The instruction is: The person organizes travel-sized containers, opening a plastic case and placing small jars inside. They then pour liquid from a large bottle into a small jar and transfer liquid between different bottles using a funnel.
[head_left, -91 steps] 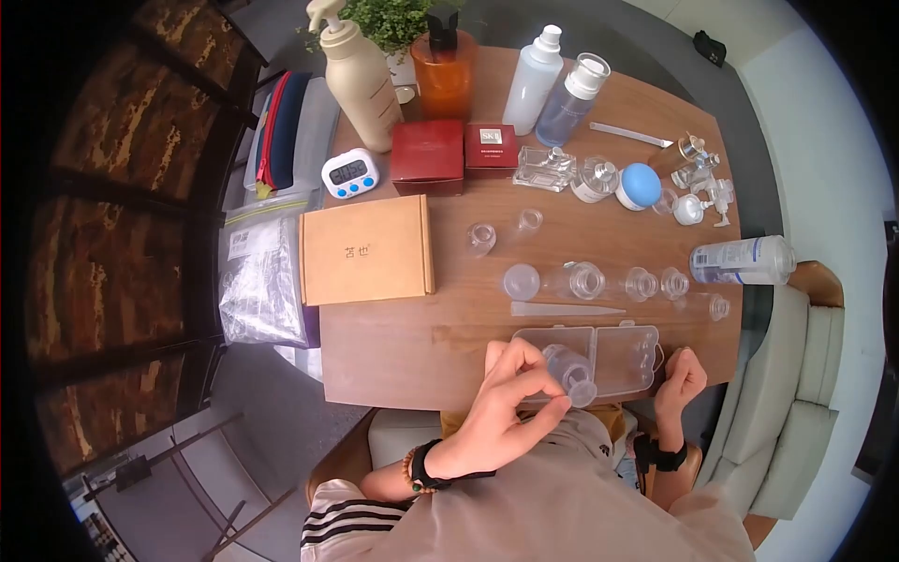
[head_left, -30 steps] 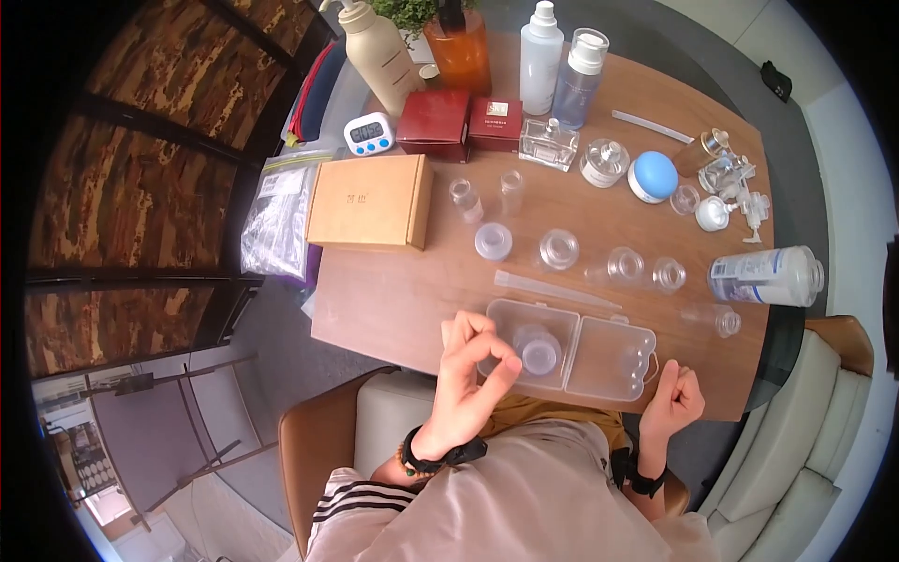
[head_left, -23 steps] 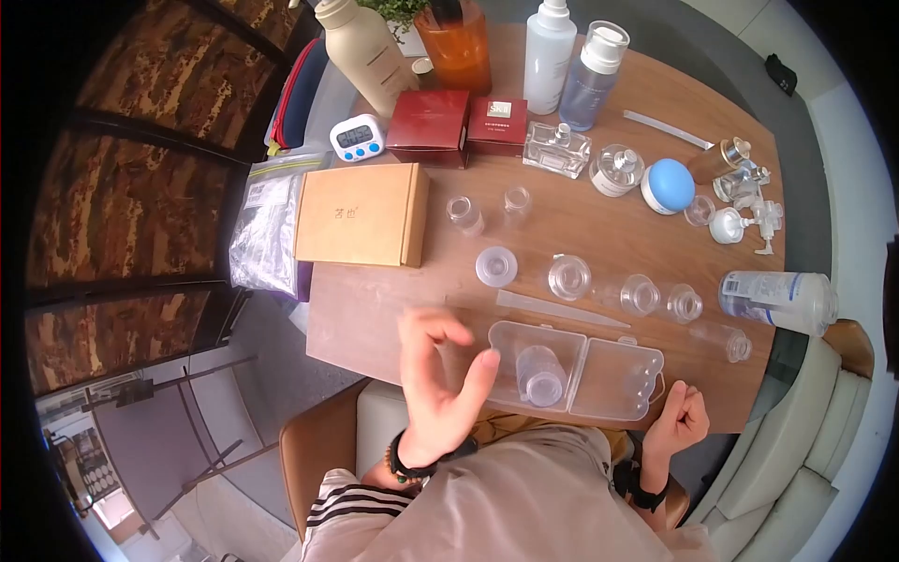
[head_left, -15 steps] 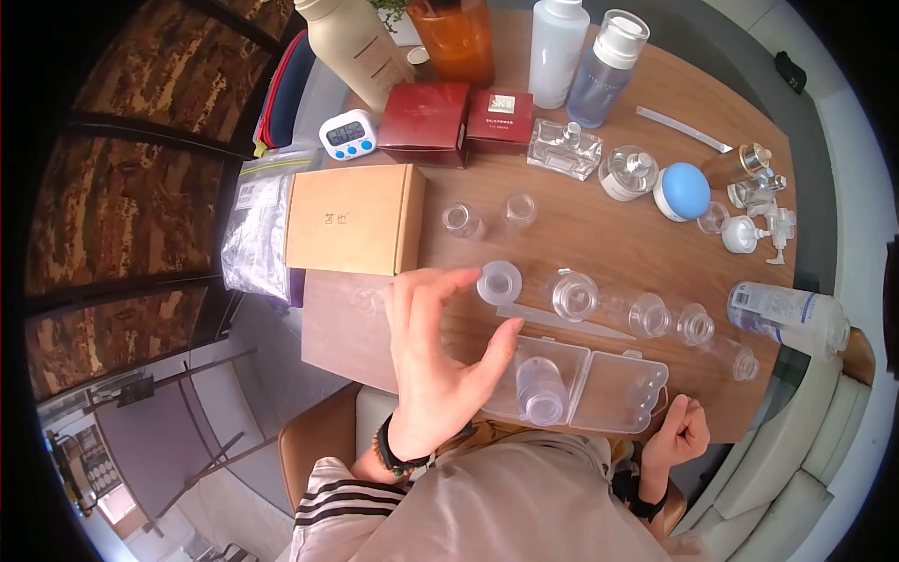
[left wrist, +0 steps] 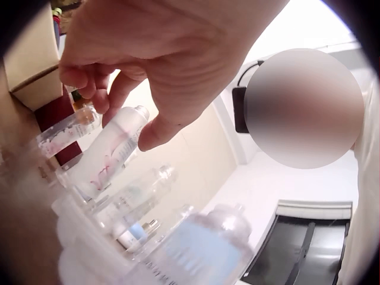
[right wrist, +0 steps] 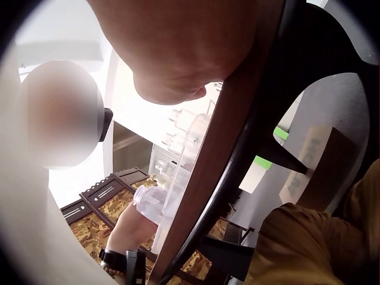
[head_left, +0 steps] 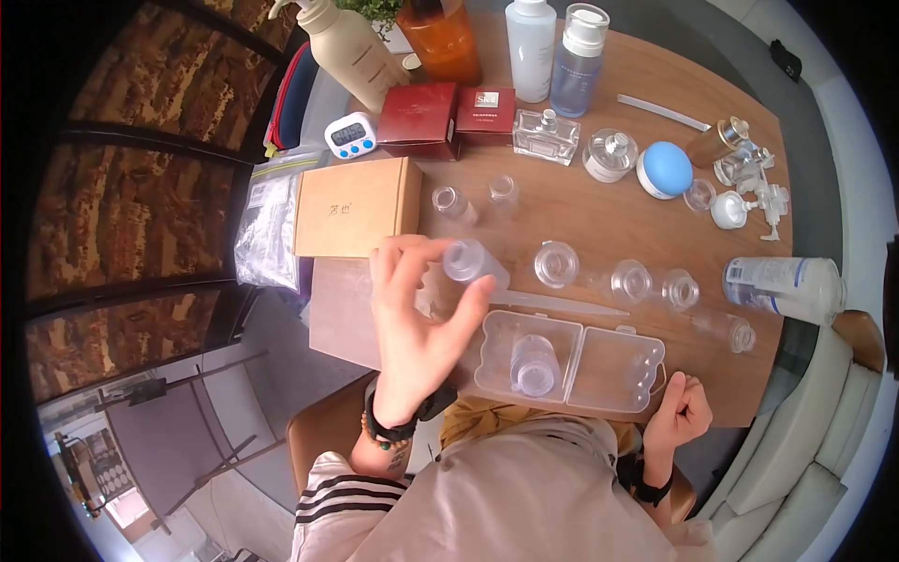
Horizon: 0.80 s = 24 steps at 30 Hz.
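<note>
Thumb and index finger of the left hand pinch a clear empty bottle, tilted over the table left of the other clear bottles; the left wrist view shows the hand with its thumb and fingers on either side of this bottle. Below it, an open clear plastic case has one clear bottle in its left half. Loosely curled, the right hand rests at the table edge beside the case, holding nothing; its palm side is hidden in the right wrist view.
A thin translucent strip lies behind the case. Several clear bottles stand beyond it, with a labelled bottle lying right. Cardboard box, timer, red boxes, perfume bottle and blue-lidded jar stand farther back.
The left hand has left the bottle in the case, opened, moved forward and left, and taken hold of another clear bottle, which now tilts. The right hand stays near the table edge.
</note>
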### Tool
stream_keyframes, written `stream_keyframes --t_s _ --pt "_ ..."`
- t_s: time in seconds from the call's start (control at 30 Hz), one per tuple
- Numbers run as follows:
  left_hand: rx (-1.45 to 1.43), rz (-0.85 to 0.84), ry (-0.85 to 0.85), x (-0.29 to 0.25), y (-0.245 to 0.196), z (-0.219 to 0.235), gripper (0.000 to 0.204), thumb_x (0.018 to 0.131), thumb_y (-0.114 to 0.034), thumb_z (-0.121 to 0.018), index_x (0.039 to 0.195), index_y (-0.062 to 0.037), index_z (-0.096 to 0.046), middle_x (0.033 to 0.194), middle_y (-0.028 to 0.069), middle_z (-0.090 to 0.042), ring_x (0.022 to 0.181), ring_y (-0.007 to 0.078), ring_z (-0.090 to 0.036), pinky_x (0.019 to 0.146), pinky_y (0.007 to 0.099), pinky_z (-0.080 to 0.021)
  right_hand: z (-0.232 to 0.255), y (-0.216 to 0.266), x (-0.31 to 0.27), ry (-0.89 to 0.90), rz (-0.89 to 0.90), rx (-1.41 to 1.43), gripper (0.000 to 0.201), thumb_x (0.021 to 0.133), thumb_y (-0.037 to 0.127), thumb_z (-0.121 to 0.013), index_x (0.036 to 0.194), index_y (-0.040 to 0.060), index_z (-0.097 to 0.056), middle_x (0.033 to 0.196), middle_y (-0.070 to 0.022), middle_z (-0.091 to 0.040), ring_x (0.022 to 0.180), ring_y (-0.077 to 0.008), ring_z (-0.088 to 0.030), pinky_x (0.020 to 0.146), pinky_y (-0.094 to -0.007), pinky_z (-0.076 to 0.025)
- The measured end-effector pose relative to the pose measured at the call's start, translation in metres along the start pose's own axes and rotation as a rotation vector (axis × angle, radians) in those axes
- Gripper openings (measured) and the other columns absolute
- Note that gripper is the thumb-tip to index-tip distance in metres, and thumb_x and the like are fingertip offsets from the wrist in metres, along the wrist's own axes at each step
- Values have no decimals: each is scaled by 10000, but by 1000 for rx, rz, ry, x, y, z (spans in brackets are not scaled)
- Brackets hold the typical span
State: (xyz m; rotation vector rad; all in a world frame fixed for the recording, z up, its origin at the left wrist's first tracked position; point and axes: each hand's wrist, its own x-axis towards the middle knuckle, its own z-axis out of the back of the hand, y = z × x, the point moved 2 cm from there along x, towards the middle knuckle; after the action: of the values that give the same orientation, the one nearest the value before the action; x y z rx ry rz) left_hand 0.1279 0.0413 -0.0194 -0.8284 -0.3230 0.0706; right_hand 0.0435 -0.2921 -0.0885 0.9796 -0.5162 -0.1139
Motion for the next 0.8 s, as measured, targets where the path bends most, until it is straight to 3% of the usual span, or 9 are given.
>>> stream_keyframes --t_s 0.1,0.23,0.33,0.4,0.47,0.5,0.6,0.7,0.8 --pt "-163 23 -17 -2 4 19 387 788 -97 -878 1137 -60 -716 1110 62 -615 991 182 -518 831 315 -428 1 -2 -1 -8 0 8 486 1016 -57 -651 686 53 -313 606 -46 -399 571 -133 -341 530 -303 -278" --pt "-267 1 -63 -7 -10 42 400 792 -85 -879 1154 -42 -715 1082 35 -595 925 152 -470 860 295 -413 -1 -2 -1 -30 7 62 473 1015 -50 -657 686 55 -334 605 -34 -393 576 -115 -335 529 -302 -275" --pt "-281 -82 -80 -18 -36 54 406 766 -124 -870 1128 -31 -712 1072 61 -583 977 201 -523 881 327 -434 4 7 1 -30 -21 170 434 980 -41 -701 680 60 -404 612 -22 -399 567 -113 -338 527 -311 -270" --pt "-165 -173 -71 -30 -65 59 431 728 -175 -877 1098 -23 -714 1059 83 -575 992 245 -543 883 359 -444 20 39 11 58 157 159 355 895 -50 -774 692 59 -504 624 -58 -485 522 -171 -415 494 -321 -302" --pt "-110 -243 -10 -45 -90 58 445 693 -205 -891 1073 -41 -728 1015 99 -556 978 267 -534 875 386 -447 32 78 24 205 303 239 254 805 -16 -848 751 75 -617 691 -78 -623 551 -227 -579 502 -332 -417" --pt "-91 -278 46 -51 -106 56 447 682 -204 -904 1067 -52 -736 1018 97 -557 974 262 -532 865 383 -448 39 90 26 340 361 243 245 779 43 -897 898 61 -684 801 -96 -679 648 -254 -654 559 -342 -501" --pt "-53 -444 230 -70 -131 42 536 696 -354 -944 1069 -38 -726 1082 107 -538 971 241 -526 834 364 -444 39 123 33 377 464 379 426 752 106 -938 1097 43 -697 956 -127 -723 797 -286 -716 660 -368 -575" --pt "-150 -519 289 -80 -154 17 515 679 -302 -960 1077 -53 -749 1049 97 -547 942 232 -514 815 358 -434 44 126 35 402 503 364 584 742 141 -953 1236 30 -663 1068 -148 -740 918 -321 -740 747 -401 -609" --pt "-243 -507 306 -86 -160 -8 510 658 -238 -982 1084 -60 -764 1011 81 -551 931 231 -505 809 359 -426 51 100 21 407 411 398 562 729 141 -959 1200 24 -677 1082 -144 -756 927 -345 -752 749 -411 -607"
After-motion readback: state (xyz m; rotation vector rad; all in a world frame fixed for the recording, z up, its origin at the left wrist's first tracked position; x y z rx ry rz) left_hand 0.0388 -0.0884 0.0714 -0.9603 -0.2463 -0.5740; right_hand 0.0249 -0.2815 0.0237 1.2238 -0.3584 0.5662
